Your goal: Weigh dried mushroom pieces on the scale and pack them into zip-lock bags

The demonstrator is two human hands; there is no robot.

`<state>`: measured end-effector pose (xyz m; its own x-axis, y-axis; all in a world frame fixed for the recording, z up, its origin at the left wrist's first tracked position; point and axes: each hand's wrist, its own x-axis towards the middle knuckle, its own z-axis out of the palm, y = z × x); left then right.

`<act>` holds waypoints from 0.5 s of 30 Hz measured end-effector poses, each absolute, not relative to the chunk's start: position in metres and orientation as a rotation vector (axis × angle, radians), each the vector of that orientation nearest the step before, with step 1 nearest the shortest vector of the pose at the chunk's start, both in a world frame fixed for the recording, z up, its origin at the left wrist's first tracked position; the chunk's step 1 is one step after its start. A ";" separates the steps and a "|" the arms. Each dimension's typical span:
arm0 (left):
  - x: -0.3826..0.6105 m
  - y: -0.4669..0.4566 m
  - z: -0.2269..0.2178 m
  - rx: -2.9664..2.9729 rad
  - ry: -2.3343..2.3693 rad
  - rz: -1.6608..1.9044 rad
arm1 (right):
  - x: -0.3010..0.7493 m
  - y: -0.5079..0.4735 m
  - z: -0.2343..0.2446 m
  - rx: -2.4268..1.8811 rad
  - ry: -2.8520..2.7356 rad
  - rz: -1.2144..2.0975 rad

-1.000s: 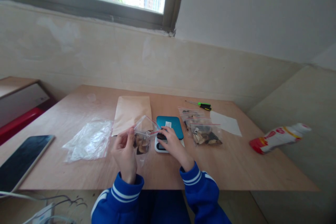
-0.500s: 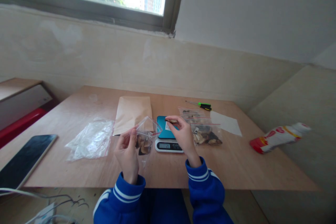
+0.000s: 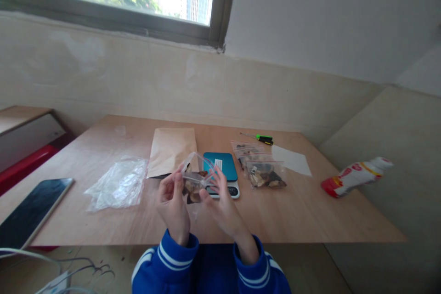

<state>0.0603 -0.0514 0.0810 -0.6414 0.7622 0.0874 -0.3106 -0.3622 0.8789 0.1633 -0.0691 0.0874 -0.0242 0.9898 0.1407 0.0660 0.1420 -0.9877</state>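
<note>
My left hand pinches the left edge of a clear zip-lock bag, whose mouth gapes at the top. Brown and dark dried pieces, like sliced mushrooms, lie inside the bag. Its right edge sits between the thumb and fingers of my right hand; how firmly they grip is hard to see. Behind the bag and partly covered by my right hand is a kitchen scale with a teal top and white base.
Filled zip-lock bags lie right of the scale beside white paper and screwdrivers. A kraft paper bag, clear plastic bags and a phone are leftward. A red-white bottle is at far right.
My right hand has moved down and left from above the scale to the bag's right side. The dried piece it pinched is no longer in its fingers. The view has shifted slightly.
</note>
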 end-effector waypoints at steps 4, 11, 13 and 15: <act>0.070 -0.068 0.080 0.830 1.049 1.855 | 0.138 -0.081 0.093 -0.960 -1.277 1.115; 0.054 -0.080 0.096 1.155 1.223 1.861 | 0.164 -0.089 0.098 -1.037 -1.215 0.931; 0.046 -0.076 0.099 1.159 1.301 1.864 | 0.173 -0.094 0.097 -1.076 -1.207 0.882; 0.040 -0.072 0.098 1.126 1.272 1.794 | 0.179 -0.098 0.097 -1.098 -1.210 0.836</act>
<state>0.0396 -0.0719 0.0983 -0.4132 0.8698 0.2698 -0.0330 -0.3104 0.9500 0.1792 -0.0982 0.0967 0.1899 0.9372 0.2925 0.0580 0.2867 -0.9563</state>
